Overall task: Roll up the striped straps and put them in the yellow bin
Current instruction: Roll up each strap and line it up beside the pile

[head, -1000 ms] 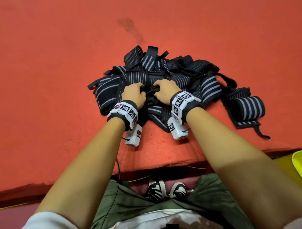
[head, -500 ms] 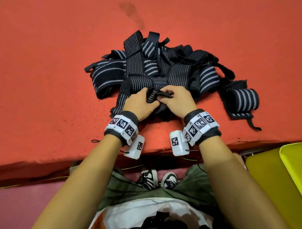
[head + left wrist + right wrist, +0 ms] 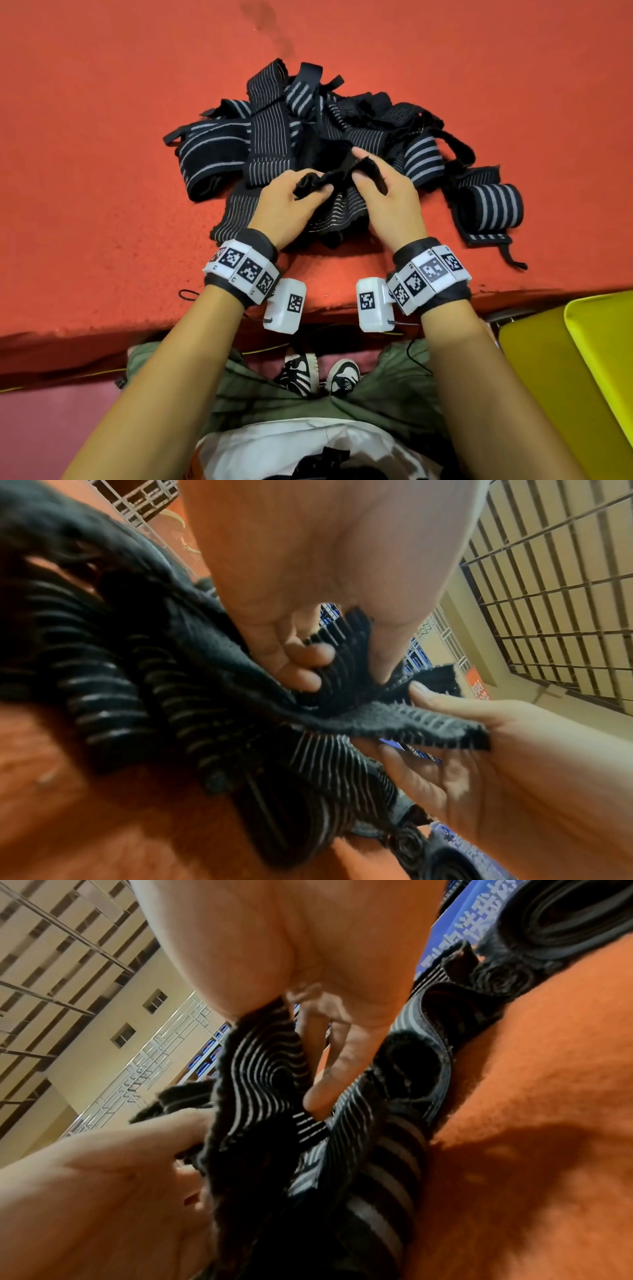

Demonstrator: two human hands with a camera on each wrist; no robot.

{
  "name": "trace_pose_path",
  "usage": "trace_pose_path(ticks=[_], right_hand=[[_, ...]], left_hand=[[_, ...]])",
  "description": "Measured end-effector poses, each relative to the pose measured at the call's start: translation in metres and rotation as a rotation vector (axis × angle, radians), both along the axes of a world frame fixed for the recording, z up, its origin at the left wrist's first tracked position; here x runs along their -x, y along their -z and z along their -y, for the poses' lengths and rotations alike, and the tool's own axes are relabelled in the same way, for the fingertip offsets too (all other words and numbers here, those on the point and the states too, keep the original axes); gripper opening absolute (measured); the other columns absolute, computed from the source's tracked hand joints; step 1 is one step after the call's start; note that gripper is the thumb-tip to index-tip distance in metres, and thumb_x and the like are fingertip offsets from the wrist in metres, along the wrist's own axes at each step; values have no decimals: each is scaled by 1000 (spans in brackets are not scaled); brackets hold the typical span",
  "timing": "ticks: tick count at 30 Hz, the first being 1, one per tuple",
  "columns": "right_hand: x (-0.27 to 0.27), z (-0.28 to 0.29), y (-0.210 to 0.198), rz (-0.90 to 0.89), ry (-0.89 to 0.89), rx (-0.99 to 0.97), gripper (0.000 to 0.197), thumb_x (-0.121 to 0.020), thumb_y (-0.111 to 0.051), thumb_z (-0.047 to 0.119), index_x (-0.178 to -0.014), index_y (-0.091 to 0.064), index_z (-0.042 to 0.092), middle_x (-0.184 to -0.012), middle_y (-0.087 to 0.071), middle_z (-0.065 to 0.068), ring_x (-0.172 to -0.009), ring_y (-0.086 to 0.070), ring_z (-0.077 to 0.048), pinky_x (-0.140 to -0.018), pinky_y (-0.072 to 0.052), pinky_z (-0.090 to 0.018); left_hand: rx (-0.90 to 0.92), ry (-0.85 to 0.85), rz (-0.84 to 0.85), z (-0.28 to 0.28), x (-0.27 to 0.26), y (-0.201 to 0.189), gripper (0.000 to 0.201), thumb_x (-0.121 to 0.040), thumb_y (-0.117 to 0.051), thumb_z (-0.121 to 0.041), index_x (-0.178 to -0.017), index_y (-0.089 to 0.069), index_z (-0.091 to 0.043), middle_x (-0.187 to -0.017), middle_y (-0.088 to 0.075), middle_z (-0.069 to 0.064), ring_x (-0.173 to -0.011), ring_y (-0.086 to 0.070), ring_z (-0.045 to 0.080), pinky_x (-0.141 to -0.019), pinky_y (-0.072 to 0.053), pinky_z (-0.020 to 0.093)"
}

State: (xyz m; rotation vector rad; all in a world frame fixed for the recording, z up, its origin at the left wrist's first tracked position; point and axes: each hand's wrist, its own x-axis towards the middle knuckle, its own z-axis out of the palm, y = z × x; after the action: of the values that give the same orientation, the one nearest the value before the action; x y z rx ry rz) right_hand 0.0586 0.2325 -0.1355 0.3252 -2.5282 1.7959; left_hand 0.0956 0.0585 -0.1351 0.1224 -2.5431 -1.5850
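Scene: From the head camera I look down at an orange-red felt tabletop (image 3: 102,171) with my two bare forearms reaching forward over its near edge.
Strap pile: A heap of black straps with grey stripes (image 3: 274,137) lies on the felt just beyond my hands, tangled and overlapping.
Strap in hand: One black striped strap (image 3: 337,173) is lifted a little above the near side of the pile, stretched between my two hands.
Left hand: My left hand (image 3: 287,209) has thumb and fingers curled round one end of that strap, pinching the bunched cloth.
Right hand: My right hand (image 3: 390,202) pinches the other end between thumb and forefinger; in the right wrist view the other fingers (image 3: 329,1085) point down, fairly straight, onto striped cloth.
Rolled strap: A strap already wound into a roll (image 3: 489,207) lies on the felt at the right of the pile, its loose tail trailing toward the table edge.
Yellow bin: The yellow bin (image 3: 603,346) sits below the table edge at my lower right, well apart from the pile; I can see only its rim and one corner.
Wrist gear: Each wrist wears a black band with white coded tags, and a small white camera box (image 3: 286,305) hangs under it.
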Motion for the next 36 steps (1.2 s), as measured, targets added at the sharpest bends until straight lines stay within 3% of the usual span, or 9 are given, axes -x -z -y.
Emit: trace_pose_path(ticks=[5,8,12,17,20,23,27,32,36], right_hand=[[1,0,-5,45,10,-18,38,-100,-49,14,-132,-67,25,-129,-69,10,-125,-60,-9,-113,-43,-36],[0,4,-4,80,16,-15,34,-97,-49,22,-122,-71,25,-121,-73,7,-118,-64,-14,-109,-47,-44],[-4,7,-6,66,-28,12,27,-94,-52,31,-107,-75,30,-106,-77,11,-109,-69,-11,-104,-51,-45],[-2,4,-14,17,-48,20,22,-99,-53,25,-101,-74,25,-102,-77,7,-103,-69,-13,-100,-51,-47],[-1,4,-15,28,-60,14,21,-102,-52,24,-103,-73,19,-101,-75,4,-103,-68,-16,-100,-50,-48],[0,4,-14,23,-33,7,23,-99,-51,29,-100,-69,15,-98,-73,-3,-100,-67,-23,-97,-50,-52],[1,1,-19,-2,36,44,21,-96,-53,30,-95,-68,15,-92,-70,-6,-92,-65,-24,-91,-51,-52],[1,-1,-24,28,10,70,14,-94,-57,29,-86,-65,20,-83,-67,8,-86,-62,-12,-92,-52,-48],[-2,1,-18,37,-23,30,14,-92,-60,42,-89,-64,29,-95,-72,12,-98,-67,-14,-99,-52,-48]], left_hand=[[-13,8,-9,-1,-3,-2,16,-86,-79,-14,-100,-71,-16,-110,-64,-4,-109,-60,9,-100,-44,23],[-113,119,11,-5,-6,-10,24,-93,-72,-25,-93,-70,-1,-105,-66,-2,-98,-59,2,-90,-41,10],[-206,154,36,-8,-3,-11,49,-90,-54,-56,-78,-64,-10,-81,-62,-7,-80,-56,5,-85,-45,27],[-161,124,-51,-8,-1,-8,23,-89,-72,-15,-100,-52,-14,-92,-60,-7,-83,-58,5,-82,-49,20],[-72,117,-86,-4,3,-11,26,-82,-63,-17,-106,-59,-22,-106,-67,-3,-100,-66,17,-99,-52,36],[-8,95,-87,-1,4,-12,25,-84,-65,-17,-110,-67,-21,-107,-72,-4,-104,-68,15,-101,-51,37],[-85,-1,-74,1,8,-10,27,-86,-76,-8,-108,-66,-19,-105,-70,-2,-96,-66,10,-89,-51,23],[-40,-46,-120,-1,13,-14,20,-92,-69,-18,-86,-53,-29,-85,-62,-8,-81,-59,10,-79,-50,32],[-53,-45,-120,-5,13,-18,18,-97,-52,-35,-86,-40,-27,-93,-64,21,-91,-63,36,-89,-50,52]])
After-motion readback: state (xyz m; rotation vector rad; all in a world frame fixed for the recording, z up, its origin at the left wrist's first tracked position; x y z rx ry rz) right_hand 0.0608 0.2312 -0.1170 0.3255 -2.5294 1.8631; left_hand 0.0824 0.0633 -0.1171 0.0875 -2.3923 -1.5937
